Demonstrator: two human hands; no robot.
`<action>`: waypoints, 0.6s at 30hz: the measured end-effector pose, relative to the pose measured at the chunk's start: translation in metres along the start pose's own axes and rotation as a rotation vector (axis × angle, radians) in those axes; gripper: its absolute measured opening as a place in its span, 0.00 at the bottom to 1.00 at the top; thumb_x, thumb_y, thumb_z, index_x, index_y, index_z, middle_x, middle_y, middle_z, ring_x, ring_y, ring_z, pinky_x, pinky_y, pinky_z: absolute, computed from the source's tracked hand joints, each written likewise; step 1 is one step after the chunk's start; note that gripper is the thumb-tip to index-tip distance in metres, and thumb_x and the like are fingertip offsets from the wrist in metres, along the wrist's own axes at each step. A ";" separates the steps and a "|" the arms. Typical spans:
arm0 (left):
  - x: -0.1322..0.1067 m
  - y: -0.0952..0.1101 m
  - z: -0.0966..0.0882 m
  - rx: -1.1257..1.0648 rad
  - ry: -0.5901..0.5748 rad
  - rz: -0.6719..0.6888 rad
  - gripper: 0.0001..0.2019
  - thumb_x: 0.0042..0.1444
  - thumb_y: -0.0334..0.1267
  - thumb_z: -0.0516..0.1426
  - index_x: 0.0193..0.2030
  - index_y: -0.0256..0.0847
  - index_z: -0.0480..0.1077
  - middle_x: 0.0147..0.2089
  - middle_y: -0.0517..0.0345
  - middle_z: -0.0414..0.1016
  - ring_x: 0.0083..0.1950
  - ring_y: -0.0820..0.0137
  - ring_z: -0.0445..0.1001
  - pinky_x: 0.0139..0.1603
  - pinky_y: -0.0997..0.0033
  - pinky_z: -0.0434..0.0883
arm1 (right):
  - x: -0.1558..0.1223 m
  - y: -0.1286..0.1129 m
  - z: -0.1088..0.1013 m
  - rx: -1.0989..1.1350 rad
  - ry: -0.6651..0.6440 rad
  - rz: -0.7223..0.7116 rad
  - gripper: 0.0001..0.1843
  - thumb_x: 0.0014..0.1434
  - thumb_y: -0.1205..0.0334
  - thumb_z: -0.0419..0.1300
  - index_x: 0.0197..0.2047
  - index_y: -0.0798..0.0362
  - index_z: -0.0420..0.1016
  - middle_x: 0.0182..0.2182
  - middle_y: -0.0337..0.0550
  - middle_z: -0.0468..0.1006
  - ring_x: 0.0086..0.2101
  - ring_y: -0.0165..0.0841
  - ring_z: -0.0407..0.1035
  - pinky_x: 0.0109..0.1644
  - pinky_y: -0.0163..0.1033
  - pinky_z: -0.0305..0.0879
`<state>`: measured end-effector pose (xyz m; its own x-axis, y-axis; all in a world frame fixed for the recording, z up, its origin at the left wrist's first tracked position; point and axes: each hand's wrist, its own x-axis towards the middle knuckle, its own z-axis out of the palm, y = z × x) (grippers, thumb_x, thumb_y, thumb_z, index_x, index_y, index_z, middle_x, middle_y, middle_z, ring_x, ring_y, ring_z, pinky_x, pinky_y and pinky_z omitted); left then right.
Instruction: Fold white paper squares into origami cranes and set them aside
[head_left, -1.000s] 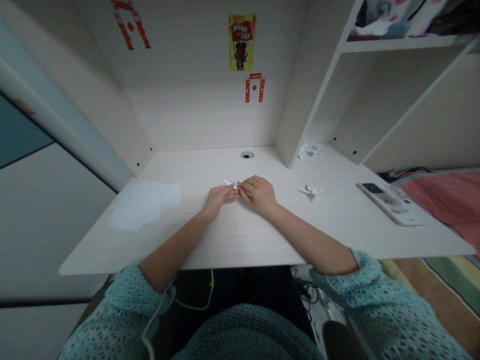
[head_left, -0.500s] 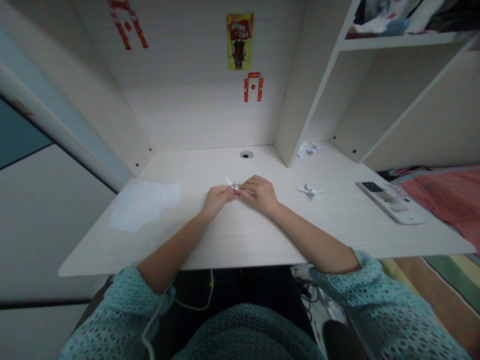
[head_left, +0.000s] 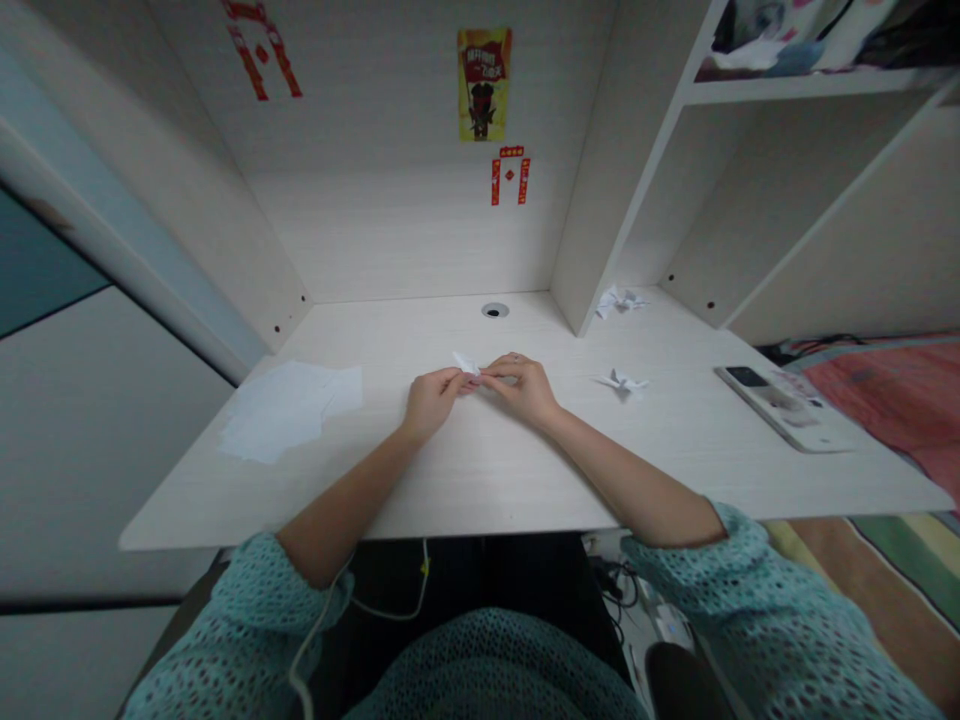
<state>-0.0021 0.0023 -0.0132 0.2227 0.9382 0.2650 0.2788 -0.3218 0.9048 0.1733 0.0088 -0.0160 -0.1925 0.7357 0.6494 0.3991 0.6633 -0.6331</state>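
Observation:
A small piece of folded white paper (head_left: 466, 363) is pinched between my two hands above the middle of the desk. My left hand (head_left: 433, 402) grips it from the left, thumb on top. From the right, my right hand (head_left: 526, 388) closes its fingertips on the paper's other side; a ring shows on one finger. The fingers cover most of the paper, and a pale pointed end sticks up at the back. To the right lies a folded paper crane (head_left: 622, 383). More folded paper pieces (head_left: 621, 301) rest farther back by the divider.
Loose white paper sheets (head_left: 292, 410) overlap on the left of the desk (head_left: 480, 490). A white phone (head_left: 780, 408) lies at the right, near red cloth (head_left: 885, 385). A vertical divider (head_left: 592, 200) rises behind, and a cable hole (head_left: 495, 311) sits at the back.
The fingertips have shifted slightly on the folded paper; my left thumb now presses over it, and its pointed end has turned a little. The whole view has moved slightly.

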 end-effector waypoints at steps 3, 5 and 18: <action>-0.002 0.005 -0.001 0.059 0.000 0.022 0.16 0.56 0.48 0.51 0.37 0.42 0.75 0.37 0.57 0.79 0.39 0.68 0.77 0.44 0.70 0.72 | 0.000 -0.001 0.000 0.019 -0.002 0.009 0.08 0.53 0.56 0.61 0.32 0.49 0.80 0.28 0.42 0.79 0.32 0.33 0.71 0.38 0.39 0.65; -0.003 0.008 -0.002 0.101 0.004 0.036 0.15 0.57 0.47 0.50 0.37 0.43 0.75 0.35 0.58 0.79 0.39 0.69 0.77 0.44 0.71 0.71 | 0.000 -0.001 -0.001 0.027 -0.010 0.015 0.08 0.53 0.56 0.61 0.32 0.49 0.80 0.28 0.42 0.79 0.32 0.33 0.71 0.38 0.39 0.65; -0.003 0.016 -0.010 0.382 0.014 0.078 0.15 0.59 0.44 0.48 0.36 0.46 0.75 0.35 0.60 0.78 0.39 0.68 0.75 0.41 0.74 0.66 | 0.000 -0.001 0.000 0.046 -0.026 0.038 0.09 0.53 0.56 0.61 0.33 0.50 0.80 0.27 0.42 0.78 0.30 0.32 0.69 0.36 0.38 0.64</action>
<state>-0.0072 -0.0048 0.0040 0.2453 0.9098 0.3348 0.5899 -0.4141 0.6932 0.1726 0.0083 -0.0155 -0.2015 0.7637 0.6133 0.3651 0.6396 -0.6765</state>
